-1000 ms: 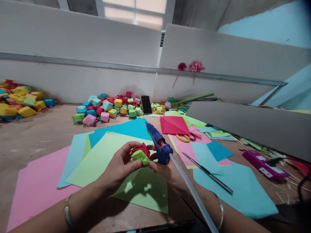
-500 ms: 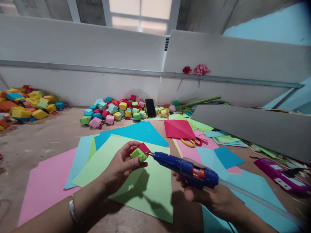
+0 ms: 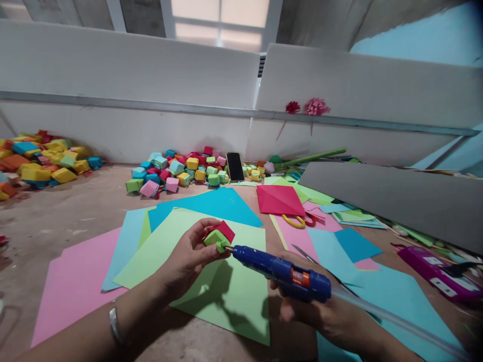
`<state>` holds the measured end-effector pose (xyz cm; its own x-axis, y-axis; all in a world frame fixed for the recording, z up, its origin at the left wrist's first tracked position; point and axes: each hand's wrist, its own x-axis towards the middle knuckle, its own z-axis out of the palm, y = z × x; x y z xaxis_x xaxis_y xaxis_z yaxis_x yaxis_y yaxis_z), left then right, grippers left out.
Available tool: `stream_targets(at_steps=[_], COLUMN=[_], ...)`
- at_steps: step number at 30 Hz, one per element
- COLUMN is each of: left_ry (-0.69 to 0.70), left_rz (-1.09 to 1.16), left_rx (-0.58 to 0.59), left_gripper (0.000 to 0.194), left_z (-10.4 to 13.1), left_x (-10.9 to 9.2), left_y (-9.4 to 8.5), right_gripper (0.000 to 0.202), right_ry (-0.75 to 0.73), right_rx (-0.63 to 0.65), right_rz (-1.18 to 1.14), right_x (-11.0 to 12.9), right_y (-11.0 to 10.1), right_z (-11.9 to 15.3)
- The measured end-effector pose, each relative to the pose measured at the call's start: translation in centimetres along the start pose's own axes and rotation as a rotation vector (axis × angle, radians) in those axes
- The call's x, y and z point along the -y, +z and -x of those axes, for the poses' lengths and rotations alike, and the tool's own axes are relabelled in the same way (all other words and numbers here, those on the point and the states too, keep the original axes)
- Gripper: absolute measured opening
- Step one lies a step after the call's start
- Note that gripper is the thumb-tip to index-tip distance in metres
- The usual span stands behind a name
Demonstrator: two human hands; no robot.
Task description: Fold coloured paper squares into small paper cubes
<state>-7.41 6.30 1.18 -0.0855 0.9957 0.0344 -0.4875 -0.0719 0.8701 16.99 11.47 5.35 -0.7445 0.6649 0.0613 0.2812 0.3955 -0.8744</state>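
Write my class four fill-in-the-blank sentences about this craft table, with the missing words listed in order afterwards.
The left hand holds a folded paper piece coloured red and ____.
The right hand grips a blue ____.
Of the two paper flowers at the wall, the larger is ____.
The purple power strip lies on the ____ side of the picture.

Missing words: green; glue gun; pink; right.

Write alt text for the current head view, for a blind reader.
The left hand holds a folded red and green paper piece while the right hand points a blue glue gun at it. Coloured paper sheets lie below; colourful paper cubes are heaped behind, beside a phone.
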Motion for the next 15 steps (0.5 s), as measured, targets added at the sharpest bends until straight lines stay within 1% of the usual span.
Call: stream_targets(at_steps=[3, 7, 13, 15], left_ry=[0.004, 0.005, -0.004, -0.001], left_rz=[-0.001, -0.009, 0.002, 0.009], left_rx=[-0.005, -0.002, -0.004, -0.011], left_gripper=[0.046, 0.044, 0.044, 0.042], left_z=[0.0, 0.0, 0.0, 0.0], left_x=[0.1, 0.2, 0.1, 0.1], left_y=[0.0, -0.1, -0.1, -0.1], right_gripper=[0.038, 0.041, 0.028, 0.026], right_ry=[-0.043, -0.100, -0.244, -0.279], right_rx=[-0.029, -0.054, -0.093, -0.080], right_rz=[0.061, 0.133, 0.242, 0.244], right_x=[0.3, 0.3, -0.6, -0.8], right_y=[0.0, -0.1, 0.4, 0.6], right_z=[0.0, 0.1, -0.1, 0.0])
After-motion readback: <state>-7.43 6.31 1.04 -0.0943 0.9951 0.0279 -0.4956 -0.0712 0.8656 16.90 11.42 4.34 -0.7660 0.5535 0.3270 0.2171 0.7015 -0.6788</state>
